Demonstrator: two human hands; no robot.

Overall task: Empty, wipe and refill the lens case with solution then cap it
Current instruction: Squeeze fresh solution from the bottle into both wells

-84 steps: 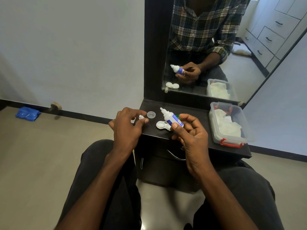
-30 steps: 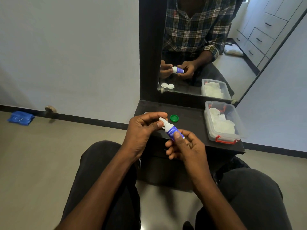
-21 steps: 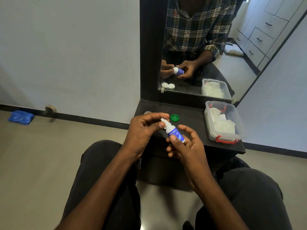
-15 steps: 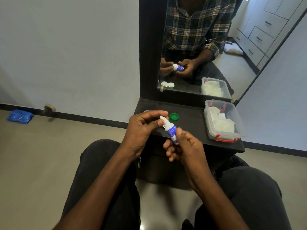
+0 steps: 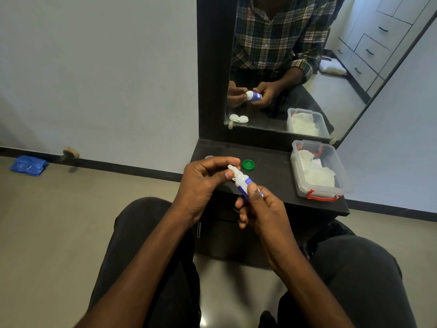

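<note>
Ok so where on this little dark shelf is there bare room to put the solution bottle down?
The widest bare patch on the shelf lies between the green cap and the clear plastic box. The strip behind it along the mirror is bare too. The left end is crowded: both hands work the bottle there.

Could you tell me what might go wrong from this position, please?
The solution bottle is held over the dark shelf, the right hand gripping its body and the left hand pinching its tip; a squeeze could spill solution. The loose green cap lies close behind and could be knocked off.
</note>
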